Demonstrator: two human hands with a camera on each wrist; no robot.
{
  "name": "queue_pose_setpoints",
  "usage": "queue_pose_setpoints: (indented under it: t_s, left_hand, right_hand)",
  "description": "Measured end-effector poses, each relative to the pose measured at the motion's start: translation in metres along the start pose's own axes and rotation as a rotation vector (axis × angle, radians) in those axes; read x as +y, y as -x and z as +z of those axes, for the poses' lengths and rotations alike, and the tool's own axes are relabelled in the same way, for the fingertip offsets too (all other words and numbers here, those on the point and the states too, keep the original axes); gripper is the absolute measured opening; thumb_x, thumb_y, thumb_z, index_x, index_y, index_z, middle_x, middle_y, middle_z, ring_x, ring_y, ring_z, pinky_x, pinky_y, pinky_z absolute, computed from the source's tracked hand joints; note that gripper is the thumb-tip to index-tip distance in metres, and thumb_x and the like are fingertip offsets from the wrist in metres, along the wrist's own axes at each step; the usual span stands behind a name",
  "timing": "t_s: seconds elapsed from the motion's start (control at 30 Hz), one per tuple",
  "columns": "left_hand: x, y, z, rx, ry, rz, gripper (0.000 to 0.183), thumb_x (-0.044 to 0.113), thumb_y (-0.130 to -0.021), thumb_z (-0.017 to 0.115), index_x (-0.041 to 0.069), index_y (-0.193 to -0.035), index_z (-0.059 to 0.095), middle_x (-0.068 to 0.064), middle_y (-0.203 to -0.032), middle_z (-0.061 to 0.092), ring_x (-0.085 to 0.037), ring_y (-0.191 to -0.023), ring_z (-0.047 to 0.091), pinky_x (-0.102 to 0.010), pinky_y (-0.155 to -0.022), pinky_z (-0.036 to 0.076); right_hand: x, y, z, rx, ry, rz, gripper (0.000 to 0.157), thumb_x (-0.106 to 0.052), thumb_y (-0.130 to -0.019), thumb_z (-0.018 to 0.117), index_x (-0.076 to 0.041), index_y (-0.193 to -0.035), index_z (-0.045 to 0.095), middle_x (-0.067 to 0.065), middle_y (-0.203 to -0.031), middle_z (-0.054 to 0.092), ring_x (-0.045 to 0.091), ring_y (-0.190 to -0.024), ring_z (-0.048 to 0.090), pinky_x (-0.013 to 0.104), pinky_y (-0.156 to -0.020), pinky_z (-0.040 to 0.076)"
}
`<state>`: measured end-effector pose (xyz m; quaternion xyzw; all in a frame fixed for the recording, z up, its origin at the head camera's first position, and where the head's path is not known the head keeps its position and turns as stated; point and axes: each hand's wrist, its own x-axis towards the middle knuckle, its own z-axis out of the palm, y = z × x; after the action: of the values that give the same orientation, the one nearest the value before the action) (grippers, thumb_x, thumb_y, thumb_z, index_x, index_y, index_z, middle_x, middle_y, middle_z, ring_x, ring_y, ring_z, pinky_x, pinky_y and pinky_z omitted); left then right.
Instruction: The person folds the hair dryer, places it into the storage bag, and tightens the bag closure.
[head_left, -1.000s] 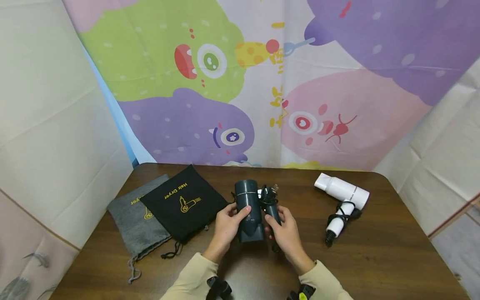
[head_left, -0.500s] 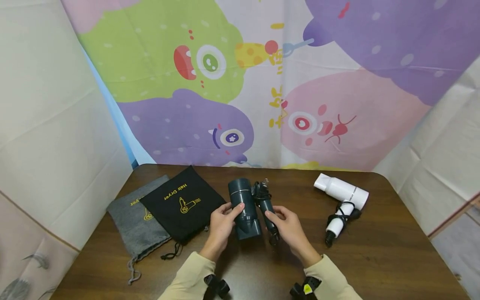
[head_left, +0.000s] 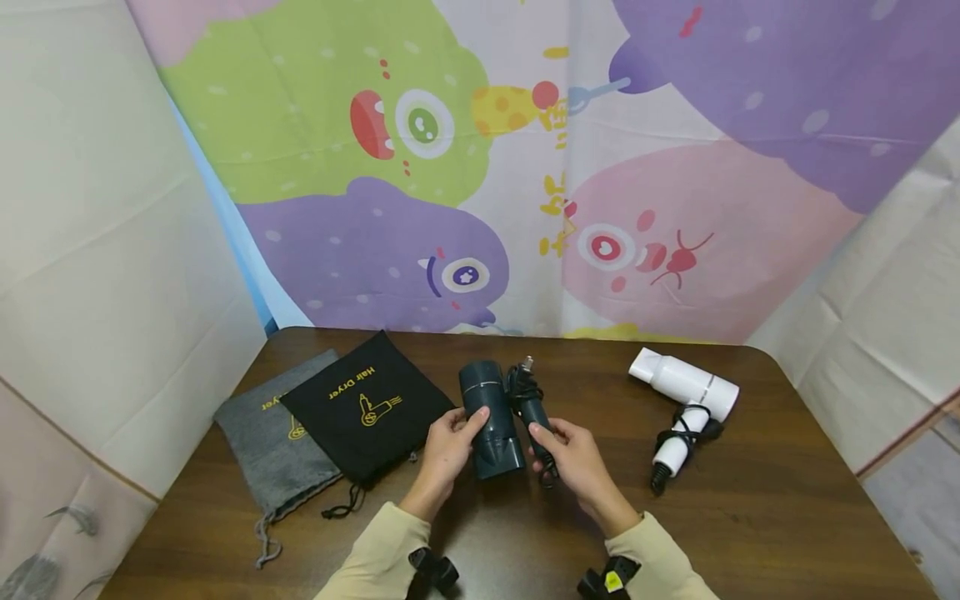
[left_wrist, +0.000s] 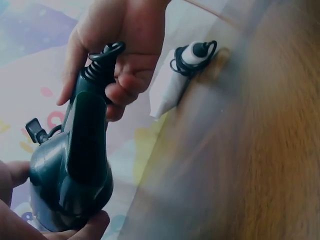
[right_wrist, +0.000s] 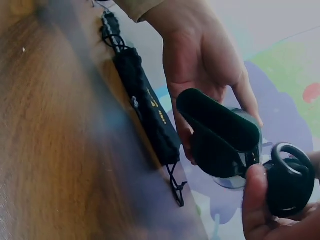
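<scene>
A dark green hair dryer (head_left: 487, 408) is held above the table, its nozzle pointing toward me. My left hand (head_left: 442, 457) grips the barrel, thumb on top and fingers around the far side. On the other side, my right hand (head_left: 576, 458) holds the lower end of the handle (head_left: 534, 415), which has a black cord wound round its upper part. In the left wrist view, the flat nozzle (left_wrist: 87, 135) faces the camera, and the right fingers curl at the cord end of the handle. The right wrist view shows the left hand (right_wrist: 205, 55) behind the nozzle (right_wrist: 220, 120).
A black drawstring bag (head_left: 367, 446) printed "Hair Dryer" overlaps a grey bag (head_left: 258, 425) on the left of the brown table (head_left: 780, 517). To the right lies a white hair dryer (head_left: 693, 379) with its cord wrapped round the handle. A cartoon cloth (head_left: 420, 250) hangs behind.
The dark green hair dryer has shifted slightly left and turned, its barrel and handle now slanting. My right hand moved a little right along the handle's end. The bags and white dryer stayed put.
</scene>
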<state>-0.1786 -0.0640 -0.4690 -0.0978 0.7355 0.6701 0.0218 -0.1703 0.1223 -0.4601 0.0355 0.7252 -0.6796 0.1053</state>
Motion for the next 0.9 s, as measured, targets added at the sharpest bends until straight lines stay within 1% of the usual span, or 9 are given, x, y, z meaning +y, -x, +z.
queue_pose_setpoints:
  t_s: [0.1, 0.23, 0.33, 0.43, 0.53, 0.63, 0.7, 0.8, 0.9]
  left_hand:
    - [0.000, -0.002, -0.003, -0.054, -0.072, 0.008, 0.067, 0.040, -0.096, 0.059, -0.012, -0.135, 0.045, -0.028, -0.125, 0.062, -0.031, -0.109, 0.064, -0.043, -0.089, 0.054]
    - [0.004, -0.010, -0.011, -0.120, -0.136, 0.009, 0.064, 0.040, -0.095, 0.060, -0.011, -0.133, 0.050, -0.026, -0.119, 0.065, -0.027, -0.097, 0.068, -0.042, -0.087, 0.056]
    - [0.006, -0.017, -0.018, -0.148, -0.161, 0.018, 0.057, 0.036, -0.095, 0.060, -0.009, -0.129, 0.056, -0.024, -0.112, 0.068, -0.026, -0.090, 0.070, -0.042, -0.085, 0.056]
    - [0.007, -0.021, -0.024, -0.153, -0.182, 0.041, 0.046, 0.031, -0.096, 0.060, -0.007, -0.123, 0.061, -0.022, -0.108, 0.070, -0.025, -0.089, 0.071, -0.041, -0.082, 0.057]
    - [0.007, -0.024, -0.029, -0.162, -0.202, 0.070, 0.039, 0.025, -0.096, 0.060, -0.005, -0.119, 0.064, -0.021, -0.106, 0.071, -0.029, -0.092, 0.071, -0.039, -0.080, 0.057]
    - [0.007, -0.026, -0.036, -0.173, -0.241, 0.091, 0.033, 0.022, -0.094, 0.061, -0.003, -0.116, 0.067, -0.019, -0.103, 0.072, -0.030, -0.094, 0.070, -0.037, -0.079, 0.057]
    - [0.007, -0.027, -0.041, -0.177, -0.285, 0.107, 0.031, 0.021, -0.094, 0.062, -0.002, -0.114, 0.068, -0.019, -0.101, 0.071, -0.031, -0.093, 0.068, -0.036, -0.077, 0.056]
    - [0.008, -0.029, -0.049, -0.150, -0.352, 0.118, 0.026, 0.020, -0.093, 0.062, 0.001, -0.110, 0.070, -0.014, -0.101, 0.071, -0.027, -0.093, 0.066, -0.034, -0.078, 0.053]
    - [0.008, -0.032, -0.059, -0.116, -0.421, 0.142, 0.023, 0.020, -0.093, 0.062, 0.004, -0.108, 0.071, -0.011, -0.105, 0.072, -0.024, -0.097, 0.066, -0.038, -0.083, 0.052]
  right_hand:
    - [0.001, -0.001, -0.001, 0.018, -0.005, 0.011, 0.037, -0.027, -0.097, 0.060, 0.006, -0.114, 0.061, 0.011, -0.078, 0.064, 0.014, -0.054, 0.058, 0.025, -0.051, 0.048]
    - [0.000, -0.002, -0.004, 0.050, -0.029, 0.030, 0.037, -0.026, -0.097, 0.059, 0.006, -0.114, 0.061, 0.011, -0.077, 0.064, 0.014, -0.053, 0.058, 0.023, -0.050, 0.047]
    - [-0.001, -0.002, -0.005, 0.064, -0.066, 0.045, 0.036, -0.024, -0.097, 0.059, 0.007, -0.114, 0.061, 0.008, -0.075, 0.063, 0.013, -0.052, 0.057, 0.022, -0.050, 0.045]
    - [-0.002, -0.002, -0.006, 0.061, -0.090, 0.051, 0.035, -0.023, -0.097, 0.059, 0.008, -0.114, 0.061, 0.006, -0.073, 0.062, 0.012, -0.051, 0.056, 0.021, -0.050, 0.045]
    - [-0.004, -0.001, -0.007, 0.057, -0.100, 0.048, 0.037, -0.023, -0.096, 0.059, 0.008, -0.115, 0.060, 0.006, -0.073, 0.062, 0.012, -0.050, 0.056, 0.021, -0.050, 0.046]
    - [-0.004, 0.001, -0.008, 0.060, -0.103, 0.052, 0.039, -0.025, -0.097, 0.059, 0.008, -0.117, 0.060, 0.007, -0.074, 0.063, 0.011, -0.051, 0.056, 0.021, -0.050, 0.045]
    - [-0.004, 0.001, -0.009, 0.062, -0.105, 0.057, 0.039, -0.025, -0.097, 0.059, 0.008, -0.118, 0.059, 0.006, -0.074, 0.063, 0.011, -0.050, 0.056, 0.021, -0.049, 0.045]
    - [-0.005, 0.001, -0.009, 0.070, -0.103, 0.059, 0.039, -0.026, -0.096, 0.059, 0.008, -0.115, 0.060, 0.005, -0.073, 0.064, 0.011, -0.050, 0.056, 0.022, -0.049, 0.044]
    - [-0.006, 0.001, -0.010, 0.082, -0.098, 0.052, 0.038, -0.026, -0.096, 0.059, 0.008, -0.112, 0.061, 0.005, -0.072, 0.064, 0.011, -0.049, 0.056, 0.022, -0.048, 0.043]
